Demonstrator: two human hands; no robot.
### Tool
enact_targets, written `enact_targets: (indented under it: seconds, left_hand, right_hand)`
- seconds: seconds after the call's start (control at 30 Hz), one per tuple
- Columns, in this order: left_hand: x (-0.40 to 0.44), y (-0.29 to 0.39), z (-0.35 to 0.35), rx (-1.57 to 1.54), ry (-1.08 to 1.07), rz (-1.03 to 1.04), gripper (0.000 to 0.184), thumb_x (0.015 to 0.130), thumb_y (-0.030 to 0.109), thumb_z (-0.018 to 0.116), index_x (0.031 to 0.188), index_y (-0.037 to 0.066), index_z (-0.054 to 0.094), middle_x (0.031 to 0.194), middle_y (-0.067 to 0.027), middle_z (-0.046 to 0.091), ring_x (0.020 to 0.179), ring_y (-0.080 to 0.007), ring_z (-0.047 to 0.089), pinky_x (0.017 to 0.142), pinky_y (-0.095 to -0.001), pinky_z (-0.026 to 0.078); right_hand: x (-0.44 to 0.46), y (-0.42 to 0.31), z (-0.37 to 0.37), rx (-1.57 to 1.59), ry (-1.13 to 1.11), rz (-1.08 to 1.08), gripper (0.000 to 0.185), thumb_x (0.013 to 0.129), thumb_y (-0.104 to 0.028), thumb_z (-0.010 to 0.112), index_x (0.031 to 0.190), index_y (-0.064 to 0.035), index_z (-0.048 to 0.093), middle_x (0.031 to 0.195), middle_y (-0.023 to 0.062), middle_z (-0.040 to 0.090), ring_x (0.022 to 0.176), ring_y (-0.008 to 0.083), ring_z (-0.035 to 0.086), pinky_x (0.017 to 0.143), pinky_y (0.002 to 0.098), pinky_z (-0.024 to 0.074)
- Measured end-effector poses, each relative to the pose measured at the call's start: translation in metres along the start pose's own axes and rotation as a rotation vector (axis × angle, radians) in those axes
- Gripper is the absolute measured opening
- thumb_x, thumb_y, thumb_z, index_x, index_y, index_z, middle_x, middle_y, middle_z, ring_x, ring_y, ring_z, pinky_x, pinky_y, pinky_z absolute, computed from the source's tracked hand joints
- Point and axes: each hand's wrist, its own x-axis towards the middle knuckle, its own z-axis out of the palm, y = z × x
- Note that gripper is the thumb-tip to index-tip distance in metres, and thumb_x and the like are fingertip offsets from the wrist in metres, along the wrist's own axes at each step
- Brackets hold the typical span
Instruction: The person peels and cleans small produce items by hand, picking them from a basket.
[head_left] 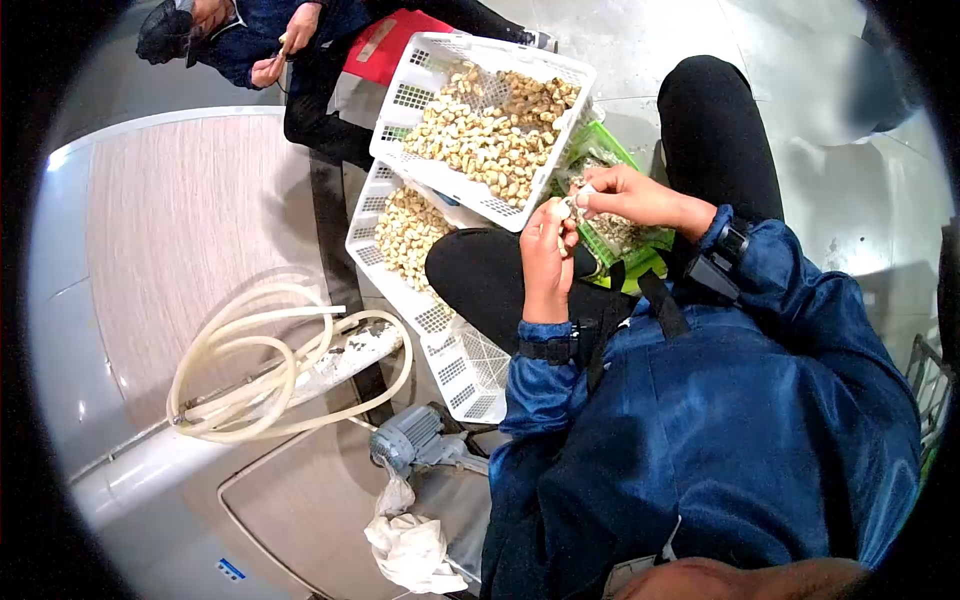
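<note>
My left hand point(548, 262) is raised over my thigh, its fingers closed around a small pale mushroom point(565, 207). Beside it, my right hand point(632, 196) is pinched at the same mushroom; whether a small tool is between those fingers I cannot tell. Just past the hands, a white plastic crate point(482, 50) holds many beige mushrooms point(490, 135). Below my right hand stands a green basket point(612, 140) with small pale trimmings point(618, 232) in it.
A second white crate point(367, 250) of mushrooms sits under the first, with another white crate point(462, 385) nearer me. At left lie a coiled hose point(290, 365) and a grey motor point(408, 438) beside white cloth point(412, 550). Another person point(262, 35) sits across, hands together.
</note>
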Motion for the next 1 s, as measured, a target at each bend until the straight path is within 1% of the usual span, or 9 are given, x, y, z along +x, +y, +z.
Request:
enact_targets:
  seconds: [0.07, 0.2, 0.37, 0.4, 0.5, 0.67, 0.73, 0.9, 1.0]
  left_hand:
    - [-0.002, 0.004, 0.002, -0.063, -0.038, -0.014, 0.026, 0.100, 0.021, 0.054, 0.111, -0.002, 0.058, 0.085, -0.0033, 0.058, 0.069, -0.0066, 0.052, 0.053, -0.0178, 0.041]
    - [-0.002, 0.004, 0.001, -0.173, -0.041, -0.059, 0.024, 0.100, 0.019, 0.053, 0.111, -0.002, 0.057, 0.088, -0.0042, 0.058, 0.069, -0.0070, 0.052, 0.051, -0.0168, 0.039]
    - [0.003, 0.000, 0.000, -0.014, 0.042, -0.018, 0.024, 0.100, 0.017, 0.053, 0.116, -0.001, 0.053, 0.086, -0.0039, 0.057, 0.068, -0.0063, 0.052, 0.050, -0.0167, 0.039]
    - [0.002, -0.002, 0.000, 0.034, 0.047, 0.004, 0.025, 0.100, 0.017, 0.053, 0.119, 0.000, 0.052, 0.085, -0.0037, 0.057, 0.068, -0.0063, 0.052, 0.050, -0.0169, 0.038]
    - [0.003, -0.003, -0.003, -0.089, 0.029, -0.049, 0.025, 0.100, 0.017, 0.053, 0.118, 0.000, 0.051, 0.087, -0.0044, 0.056, 0.069, -0.0076, 0.053, 0.049, -0.0171, 0.038]
    - [0.006, -0.011, -0.004, 0.055, 0.123, 0.026, 0.028, 0.099, 0.018, 0.054, 0.120, -0.001, 0.053, 0.088, -0.0017, 0.056, 0.068, -0.0073, 0.052, 0.054, -0.0216, 0.041]
    - [0.003, -0.011, 0.003, 0.175, 0.204, -0.013, 0.037, 0.099, 0.022, 0.056, 0.127, -0.002, 0.051, 0.089, -0.0004, 0.056, 0.069, -0.0068, 0.051, 0.057, -0.0234, 0.041]
    - [0.001, 0.001, -0.003, -0.042, 0.067, -0.045, 0.025, 0.099, 0.021, 0.055, 0.114, 0.001, 0.055, 0.106, -0.0087, 0.062, 0.070, -0.0065, 0.051, 0.052, -0.0172, 0.038]
    - [0.006, 0.028, -0.017, -0.155, 0.209, 0.084, 0.024, 0.098, 0.016, 0.056, 0.116, 0.002, 0.052, 0.103, -0.0115, 0.062, 0.067, -0.0049, 0.051, 0.046, -0.0149, 0.038]
  right_hand:
    - [-0.001, -0.003, -0.001, 0.260, 0.059, 0.230, 0.029, 0.095, -0.028, 0.061, 0.088, -0.0009, 0.068, 0.080, -0.0002, 0.065, 0.074, 0.0076, 0.059, 0.070, 0.0225, 0.0470]
    - [-0.003, -0.020, 0.000, 0.247, 0.064, 0.243, 0.028, 0.095, -0.027, 0.061, 0.092, -0.0005, 0.069, 0.081, 0.0004, 0.067, 0.074, 0.0064, 0.059, 0.071, 0.0218, 0.0473]
    - [0.000, -0.005, -0.003, -0.148, -0.035, -0.117, 0.026, 0.093, -0.021, 0.062, 0.077, -0.0025, 0.068, 0.101, 0.0093, 0.062, 0.095, 0.0161, 0.059, 0.083, 0.0307, 0.0456]
    - [0.000, -0.001, 0.000, -0.143, 0.030, -0.198, 0.027, 0.093, -0.023, 0.062, 0.076, -0.0027, 0.067, 0.089, 0.0077, 0.064, 0.082, 0.0128, 0.059, 0.073, 0.0293, 0.0456]
    - [0.002, -0.002, -0.006, -0.036, 0.041, 0.134, 0.027, 0.096, -0.020, 0.059, 0.079, 0.0010, 0.065, 0.074, -0.0006, 0.059, 0.071, 0.0059, 0.052, 0.066, 0.0235, 0.0430]
    - [-0.005, -0.017, 0.000, -0.360, 0.027, -0.233, 0.015, 0.089, -0.014, 0.066, 0.088, 0.0005, 0.068, 0.097, 0.0139, 0.064, 0.083, 0.0216, 0.062, 0.072, 0.0339, 0.0482]
    - [-0.006, -0.016, 0.001, -0.373, 0.045, -0.169, 0.015, 0.088, -0.014, 0.067, 0.088, 0.0010, 0.068, 0.098, 0.0148, 0.064, 0.081, 0.0244, 0.063, 0.069, 0.0355, 0.0492]
    - [-0.002, 0.003, -0.006, -0.234, 0.139, -0.030, 0.025, 0.090, -0.021, 0.065, 0.080, 0.0025, 0.065, 0.062, 0.0123, 0.058, 0.058, 0.0135, 0.054, 0.056, 0.0350, 0.0434]
    - [0.003, 0.023, -0.007, -0.335, 0.270, -0.142, 0.029, 0.087, -0.024, 0.067, 0.075, 0.0016, 0.066, 0.066, 0.0177, 0.061, 0.056, 0.0249, 0.058, 0.055, 0.0388, 0.0445]
